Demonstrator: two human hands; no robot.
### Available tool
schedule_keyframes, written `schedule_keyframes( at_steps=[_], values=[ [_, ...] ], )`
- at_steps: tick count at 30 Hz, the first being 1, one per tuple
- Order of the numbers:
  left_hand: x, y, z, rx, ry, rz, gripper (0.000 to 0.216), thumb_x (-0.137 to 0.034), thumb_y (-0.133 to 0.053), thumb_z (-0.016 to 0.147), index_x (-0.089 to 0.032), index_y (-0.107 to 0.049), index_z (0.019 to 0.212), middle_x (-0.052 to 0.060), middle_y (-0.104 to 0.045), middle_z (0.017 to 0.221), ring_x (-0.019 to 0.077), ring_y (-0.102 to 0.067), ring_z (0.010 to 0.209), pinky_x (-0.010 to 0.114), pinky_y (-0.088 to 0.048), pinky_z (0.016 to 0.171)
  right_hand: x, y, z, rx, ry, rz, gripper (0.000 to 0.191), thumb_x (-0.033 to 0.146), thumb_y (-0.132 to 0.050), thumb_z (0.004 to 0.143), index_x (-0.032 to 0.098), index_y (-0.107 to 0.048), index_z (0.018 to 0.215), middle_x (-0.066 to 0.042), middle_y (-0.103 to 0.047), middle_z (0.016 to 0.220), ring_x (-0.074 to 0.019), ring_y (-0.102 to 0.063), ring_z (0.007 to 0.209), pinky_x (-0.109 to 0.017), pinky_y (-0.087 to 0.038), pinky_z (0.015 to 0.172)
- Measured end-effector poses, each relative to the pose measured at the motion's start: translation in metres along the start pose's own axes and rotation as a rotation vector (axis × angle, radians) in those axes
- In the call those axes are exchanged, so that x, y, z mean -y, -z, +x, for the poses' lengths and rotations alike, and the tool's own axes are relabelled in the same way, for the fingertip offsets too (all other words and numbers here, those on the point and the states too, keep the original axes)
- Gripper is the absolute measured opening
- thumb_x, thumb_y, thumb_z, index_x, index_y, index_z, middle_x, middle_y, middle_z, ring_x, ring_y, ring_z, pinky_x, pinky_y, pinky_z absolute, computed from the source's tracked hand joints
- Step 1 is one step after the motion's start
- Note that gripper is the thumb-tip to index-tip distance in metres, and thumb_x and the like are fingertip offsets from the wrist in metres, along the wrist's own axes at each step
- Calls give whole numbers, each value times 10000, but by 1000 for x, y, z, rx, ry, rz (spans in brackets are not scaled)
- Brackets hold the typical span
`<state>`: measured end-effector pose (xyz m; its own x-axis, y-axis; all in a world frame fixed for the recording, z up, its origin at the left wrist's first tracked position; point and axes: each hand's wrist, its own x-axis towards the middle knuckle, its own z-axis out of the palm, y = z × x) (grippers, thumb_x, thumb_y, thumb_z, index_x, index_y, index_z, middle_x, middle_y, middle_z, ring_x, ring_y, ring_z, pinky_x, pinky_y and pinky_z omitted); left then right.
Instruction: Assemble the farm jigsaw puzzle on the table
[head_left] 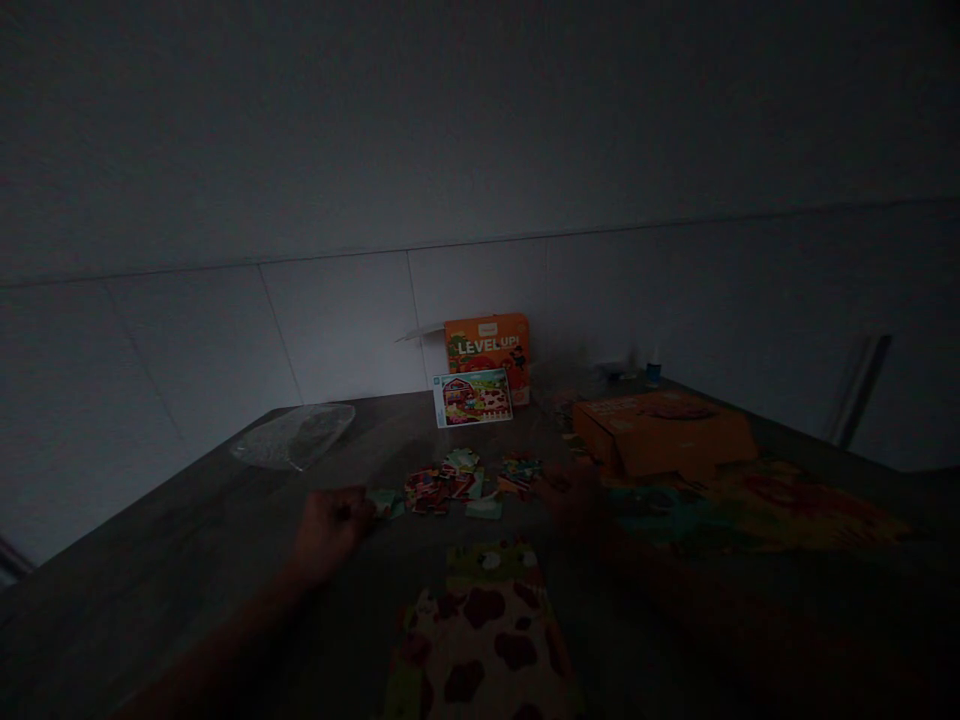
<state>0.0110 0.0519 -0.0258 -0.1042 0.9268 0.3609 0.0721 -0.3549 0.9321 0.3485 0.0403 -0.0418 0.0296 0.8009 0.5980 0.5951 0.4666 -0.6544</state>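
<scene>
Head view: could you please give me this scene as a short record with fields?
left hand: beside pale green pieces; grip unclear
right hand: at right end of the loose puzzle pieces; too dark to judge grip
foreground: brown-spotted picture
back: picture card before upright orange box
left side: clear plastic
right side: flat orange box
</scene>
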Motion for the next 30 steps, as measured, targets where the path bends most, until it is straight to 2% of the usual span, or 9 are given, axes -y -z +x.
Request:
schedule_keyframes(
  at_steps=[2, 4, 6, 8, 11, 15, 18, 23, 30],
  values=[
    [-5, 1, -15, 168, -322, 497, 306, -204, -650, 702, -149, -483, 451, -41, -437, 452, 72, -385, 433, 215, -218, 472, 2, 2, 0, 1, 17, 4, 380, 346, -485, 725, 209, -254, 456, 60, -196, 447, -68, -211, 430, -234, -127, 434],
    [-14, 1, -17, 199, -599, 830, 296, -230, -580, 794, -161, -499, 517, -23, -475, 512, 99, -431, 483, 235, -274, 506, 2, 4, 0, -17, 69, -6, 380, 333, -493, 723, 203, -268, 447, 60, -211, 430, -66, -216, 424, -239, -128, 438],
    [-24, 1, -11, 195, -771, 976, 260, -226, -521, 863, -170, -530, 609, 3, -525, 591, 139, -501, 580, 254, -354, 563, 0, 6, 0, -53, 168, -29, 385, 310, -498, 740, 193, -282, 444, 62, -226, 417, -61, -217, 418, -238, -133, 440],
    [-33, 3, -6, 257, -846, 1035, 184, -229, -497, 900, -175, -581, 746, 35, -596, 719, 179, -558, 725, 282, -430, 658, -2, 7, 1, -80, 270, -49, 393, 293, -506, 758, 185, -297, 442, 65, -238, 410, -57, -222, 410, -232, -143, 441],
    [-38, 9, -5, 351, -839, 1067, 171, -278, -526, 907, -181, -598, 1028, 82, -645, 988, 226, -581, 942, 330, -491, 804, -5, 7, 2, -92, 336, -51, 395, 269, -498, 765, 184, -292, 439, 68, -228, 405, -53, -228, 391, -233, -142, 436],
    [-37, 18, -8, 359, -768, 1117, 530, -346, -580, 892, -194, -418, 1374, 142, -531, 1323, 301, -469, 1249, 426, -466, 990, -5, 11, 5, -151, 386, -48, 348, 200, -462, 759, 188, -299, 452, 60, -261, 422, -59, -264, 398, -225, -159, 429],
    [-34, 20, -10, 392, -687, 1139, 732, -372, -626, 858, -233, -276, 1486, 151, -397, 1474, 359, -329, 1373, 507, -428, 1038, -1, 17, 6, -168, 430, -52, 296, 167, -461, 754, 186, -362, 475, 49, -339, 445, -67, -315, 424, -216, -204, 446],
    [-27, 21, -10, 418, -581, 1140, 902, -471, -675, 805, -267, -188, 1535, 153, -311, 1548, 408, -216, 1420, 602, -353, 1064, 8, 24, 6, -175, 458, -118, 313, 169, -451, 743, 194, -287, 478, 50, -291, 449, -70, -280, 427, -236, -191, 462],
    [-13, 27, -3, 526, -330, 1188, 898, -486, -648, 813, -220, -203, 1547, 166, -555, 1370, 399, -296, 1386, 606, -332, 1050, 6, 25, 6, -171, 447, -194, 324, 225, -454, 739, 207, -250, 488, 50, -271, 438, -78, -282, 410, -244, -195, 462]
  ],
)
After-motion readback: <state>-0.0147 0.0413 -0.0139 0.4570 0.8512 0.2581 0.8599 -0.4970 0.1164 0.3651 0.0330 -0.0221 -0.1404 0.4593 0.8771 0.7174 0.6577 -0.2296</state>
